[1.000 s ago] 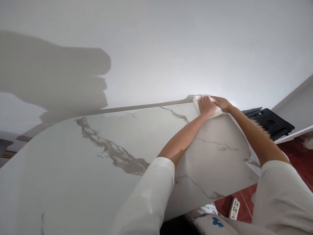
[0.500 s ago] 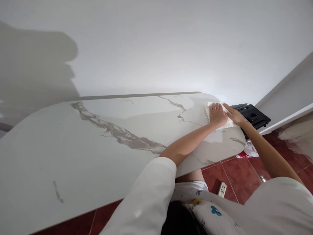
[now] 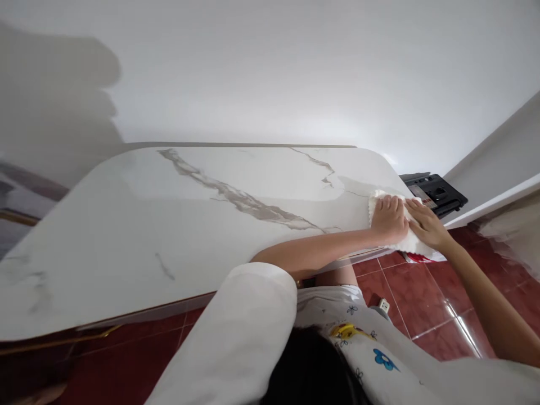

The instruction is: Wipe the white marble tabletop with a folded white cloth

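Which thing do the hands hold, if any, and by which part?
A white cloth: the left hand lies on its left part, the right hand on its right; whether it is gripped is unclear.

"Is it bright?"
"Mostly — but a big gray shadow [image 3: 54,84] covers the wall [image 3: 253,73] on the left."
"Any shine?"
"I see a white streak [image 3: 463,327] on the red floor [image 3: 417,292] — bottom left looks dark."

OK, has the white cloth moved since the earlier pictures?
Yes: judged against the marbled tabletop, the white cloth has moved at its right end, from the far edge toward the near edge.
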Available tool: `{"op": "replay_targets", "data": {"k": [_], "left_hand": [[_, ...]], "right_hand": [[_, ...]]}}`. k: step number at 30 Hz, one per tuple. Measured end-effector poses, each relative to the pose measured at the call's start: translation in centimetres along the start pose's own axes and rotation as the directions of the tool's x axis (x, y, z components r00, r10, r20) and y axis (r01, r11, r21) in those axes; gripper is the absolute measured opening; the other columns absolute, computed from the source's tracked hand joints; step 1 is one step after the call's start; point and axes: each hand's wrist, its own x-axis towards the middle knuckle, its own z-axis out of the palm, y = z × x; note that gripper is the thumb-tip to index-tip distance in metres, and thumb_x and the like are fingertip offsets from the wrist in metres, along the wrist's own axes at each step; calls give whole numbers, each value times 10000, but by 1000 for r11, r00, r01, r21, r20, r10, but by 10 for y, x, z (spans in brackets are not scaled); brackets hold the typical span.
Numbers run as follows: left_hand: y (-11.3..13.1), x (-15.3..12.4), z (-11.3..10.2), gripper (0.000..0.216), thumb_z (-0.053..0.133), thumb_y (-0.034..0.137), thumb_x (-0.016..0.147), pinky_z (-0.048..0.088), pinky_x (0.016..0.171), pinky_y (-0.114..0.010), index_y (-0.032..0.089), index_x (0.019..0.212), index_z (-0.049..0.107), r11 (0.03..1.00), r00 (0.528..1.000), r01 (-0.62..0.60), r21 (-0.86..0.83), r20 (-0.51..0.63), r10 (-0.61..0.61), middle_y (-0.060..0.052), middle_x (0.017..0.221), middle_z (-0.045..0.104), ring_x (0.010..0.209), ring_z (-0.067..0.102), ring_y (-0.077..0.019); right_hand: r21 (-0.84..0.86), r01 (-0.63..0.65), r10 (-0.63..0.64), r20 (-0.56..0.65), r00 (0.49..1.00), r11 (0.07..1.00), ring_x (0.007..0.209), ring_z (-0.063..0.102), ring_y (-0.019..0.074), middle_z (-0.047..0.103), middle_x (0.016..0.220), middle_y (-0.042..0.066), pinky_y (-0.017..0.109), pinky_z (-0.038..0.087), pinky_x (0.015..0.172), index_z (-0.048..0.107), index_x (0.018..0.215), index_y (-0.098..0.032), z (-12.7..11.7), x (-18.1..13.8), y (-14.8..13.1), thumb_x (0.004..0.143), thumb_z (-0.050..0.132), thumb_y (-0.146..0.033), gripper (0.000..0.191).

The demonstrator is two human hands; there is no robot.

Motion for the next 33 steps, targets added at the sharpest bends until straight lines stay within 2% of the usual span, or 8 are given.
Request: {"op": "replay_targets", "data": {"k": [5,10,13,18,20,24,28,33], "left_hand": [[-42,-60,-39,566,253,332,963,227,1178,-427,41,1442,335,998,992,-62,19,116,59,-143,1525,352,1430,268,-285],[-107,-130,-90,581,230,355,966,213,1190,-469,75,1472,288,999,984,4,40,177,-11,-136,1555,298,1456,208,-282],[-144,-182,-130,585,210,362,978,219,1194,-458,68,1478,283,995,982,72,74,172,-84,-145,1556,289,1458,206,-268],[-197,-278,-195,599,232,421,972,244,1182,-449,134,1495,284,958,964,210,195,123,-236,-112,1547,324,1436,276,-258],[-218,-314,-214,619,211,443,959,236,1179,-464,164,1509,263,920,939,294,259,103,-329,-86,1552,320,1433,282,-257],[-261,-372,-247,619,164,454,935,237,1173,-475,261,1516,257,806,845,497,322,33,-534,-10,1555,316,1433,289,-246],[-296,-400,-270,625,158,469,927,238,1181,-429,260,1491,327,799,831,546,254,-43,-554,0,1532,364,1416,325,-219],[-339,-398,-284,674,167,469,909,228,1181,-376,145,1463,374,781,809,585,217,-89,-581,-68,1525,373,1417,321,-208]], "right_hand": [[2,161,-161,22,987,987,1338,440,320,518,1393,214,528,402,1070,517,1348,-86,-4,14,-74,912,400,-429,567],[22,165,-166,92,982,986,1320,452,345,534,1350,274,513,387,1084,522,1298,23,15,52,-193,900,405,-375,574],[85,113,-122,112,986,990,1363,388,357,456,1424,273,535,314,1124,450,1359,45,27,72,-270,905,384,-327,590],[361,228,-329,247,911,904,1435,214,377,272,1513,312,515,217,1167,319,1410,122,33,107,-383,924,380,-314,656],[420,261,-388,254,886,869,1441,190,373,249,1522,312,493,179,1182,289,1420,131,36,121,-425,927,379,-307,665],[502,298,-448,208,869,812,1444,183,374,240,1518,325,505,144,1184,240,1437,129,46,143,-502,903,448,-306,720],[565,242,-421,211,882,789,1446,177,373,244,1520,314,539,151,1169,264,1425,126,58,163,-557,904,431,-268,674],[649,149,-354,196,915,746,1436,222,359,310,1517,260,580,164,1145,286,1443,38,79,204,-586,917,395,-267,618]]}}
